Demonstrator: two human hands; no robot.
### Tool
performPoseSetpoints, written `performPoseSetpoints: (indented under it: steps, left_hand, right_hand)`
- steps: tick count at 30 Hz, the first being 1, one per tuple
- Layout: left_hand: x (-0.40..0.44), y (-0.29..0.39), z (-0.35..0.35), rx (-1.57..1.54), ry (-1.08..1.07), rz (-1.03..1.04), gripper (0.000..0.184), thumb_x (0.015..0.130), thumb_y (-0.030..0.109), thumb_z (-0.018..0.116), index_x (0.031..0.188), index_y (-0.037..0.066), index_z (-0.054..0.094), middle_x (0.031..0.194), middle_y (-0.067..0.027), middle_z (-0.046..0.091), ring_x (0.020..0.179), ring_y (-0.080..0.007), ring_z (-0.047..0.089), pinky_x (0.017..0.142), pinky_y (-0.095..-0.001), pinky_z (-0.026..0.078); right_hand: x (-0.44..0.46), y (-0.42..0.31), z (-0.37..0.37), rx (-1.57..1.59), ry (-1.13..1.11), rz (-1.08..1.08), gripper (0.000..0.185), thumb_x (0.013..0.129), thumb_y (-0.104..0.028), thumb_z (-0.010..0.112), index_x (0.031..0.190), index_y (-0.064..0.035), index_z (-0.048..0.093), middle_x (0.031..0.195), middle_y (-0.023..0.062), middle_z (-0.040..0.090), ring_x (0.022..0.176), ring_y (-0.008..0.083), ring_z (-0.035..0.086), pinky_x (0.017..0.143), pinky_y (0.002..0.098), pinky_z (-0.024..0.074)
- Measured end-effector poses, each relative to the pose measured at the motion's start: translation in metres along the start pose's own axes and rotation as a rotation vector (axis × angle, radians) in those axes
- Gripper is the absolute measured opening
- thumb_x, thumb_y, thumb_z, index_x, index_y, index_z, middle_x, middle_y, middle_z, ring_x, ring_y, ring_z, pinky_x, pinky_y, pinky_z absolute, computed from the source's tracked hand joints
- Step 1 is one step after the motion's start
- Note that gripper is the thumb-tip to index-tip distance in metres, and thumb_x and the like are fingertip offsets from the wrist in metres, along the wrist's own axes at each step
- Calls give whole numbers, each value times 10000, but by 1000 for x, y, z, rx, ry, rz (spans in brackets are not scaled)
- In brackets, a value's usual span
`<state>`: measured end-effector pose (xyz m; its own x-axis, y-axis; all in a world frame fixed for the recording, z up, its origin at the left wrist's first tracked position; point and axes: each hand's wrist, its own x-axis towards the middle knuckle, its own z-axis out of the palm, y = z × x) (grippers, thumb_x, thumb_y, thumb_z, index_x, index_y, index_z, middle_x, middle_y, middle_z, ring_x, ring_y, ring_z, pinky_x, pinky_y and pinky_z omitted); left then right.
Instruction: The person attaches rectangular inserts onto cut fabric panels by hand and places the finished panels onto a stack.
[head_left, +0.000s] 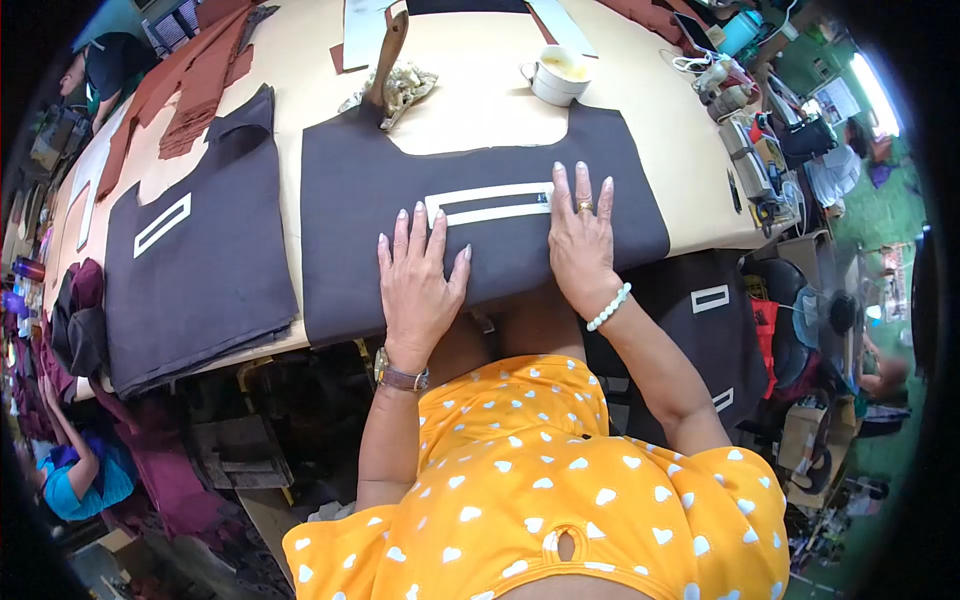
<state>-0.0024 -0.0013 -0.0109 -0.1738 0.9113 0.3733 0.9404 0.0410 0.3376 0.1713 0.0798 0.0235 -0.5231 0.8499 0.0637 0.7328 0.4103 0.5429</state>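
Observation:
A dark fabric panel (345,235) with a cut-out upper edge lies in front of me, its near edge reaching past the table edge. On it is a cream rectangular frame strip (490,193) with a narrow slot. My left hand (418,290) rests flat on the panel, fingertips by the strip's left end. Fingers stretched, my right hand (582,240) lies at the strip's right end and covers part of it. Beyond the panel, a wooden-handled tool (390,55) leans on a crusted, pale lump (408,92). A white cup (558,78) holds something yellowish.
Stacked dark panels (205,270) with a similar frame lie at the left. Reddish-brown fabric (190,85) is farther back on the pale table (480,125). Another dark panel (685,320) hangs at the right. Other people (85,485) are at the left side.

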Motion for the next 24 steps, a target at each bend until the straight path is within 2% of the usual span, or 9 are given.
performPoseSetpoints:
  steps: [2, 5, 9, 10, 13, 14, 17, 20, 24]
  left_hand:
    - [0, 1, 1, 1, -1, -3, 472, 863, 329, 542, 1253, 64, 511, 1350, -158, 430, 1273, -326, 360, 1050, -486, 250]
    - [0, 0, 0, -4, -2, 0, 478, 863, 330, 541, 1257, 62, 506, 1352, -160, 426, 1277, -324, 356, 1051, -486, 247]
    - [0, 0, 0, -8, -5, 6, 480, 862, 335, 541, 1255, 60, 508, 1354, -160, 424, 1280, -322, 350, 1053, -487, 244]
    - [0, -1, 0, -8, -2, 6, 480, 862, 335, 541, 1254, 59, 508, 1354, -160, 424, 1281, -322, 350, 1053, -488, 244]
    - [0, 0, 1, -10, 3, 7, 482, 860, 335, 542, 1253, 57, 508, 1353, -160, 424, 1279, -324, 351, 1052, -488, 246]
    - [-1, -1, 1, -8, 2, 6, 483, 860, 336, 543, 1252, 56, 508, 1353, -161, 424, 1277, -325, 352, 1052, -489, 246]
    - [0, 0, 0, -13, 1, 5, 489, 860, 341, 542, 1252, 51, 507, 1352, -164, 423, 1276, -327, 354, 1053, -490, 244]
    - [0, 0, 0, -8, -7, 1, 510, 859, 340, 546, 1267, 39, 486, 1350, -172, 423, 1278, -325, 351, 1054, -485, 245]
    - [-1, -2, -1, -114, 38, -35, 544, 852, 308, 572, 1294, 19, 443, 1347, -184, 422, 1267, -338, 365, 1052, -467, 259]
  right_hand:
    - [-6, -6, -3, 37, 31, -25, 460, 804, -141, 502, 1238, 13, 496, 1431, 120, 260, 1345, 334, 201, 1082, 549, 136]
    - [-8, -5, 4, 146, 179, -70, 439, 831, -183, 485, 1202, 47, 533, 1433, 136, 272, 1346, 355, 196, 1086, 559, 97]
    - [2, 7, 0, 31, 52, -4, 440, 832, -192, 486, 1195, 52, 534, 1444, 134, 261, 1350, 359, 184, 1070, 594, 91]
    - [6, 8, -1, -54, -36, -11, 472, 840, -191, 481, 1263, 19, 479, 1458, 129, 235, 1352, 368, 174, 1063, 609, 80]
    - [18, 17, 15, 9, -32, -14, 525, 851, -184, 470, 1351, -50, 387, 1475, 119, 202, 1356, 373, 161, 1067, 604, 68]
    - [19, 18, 16, -54, -97, -13, 566, 866, -181, 456, 1406, -112, 298, 1485, 113, 177, 1359, 370, 153, 1068, 600, 63]
    - [17, 22, 19, -77, -74, -45, 557, 878, -195, 447, 1408, -116, 294, 1488, 109, 173, 1361, 367, 151, 1074, 585, 64]
    - [10, 22, 19, -24, -44, -72, 559, 858, -152, 463, 1396, -126, 315, 1484, 99, 177, 1355, 344, 180, 1080, 565, 80]
    - [9, 10, 7, -138, -114, -60, 579, 849, -169, 481, 1395, -85, 305, 1477, 109, 184, 1351, 343, 193, 1085, 553, 96]
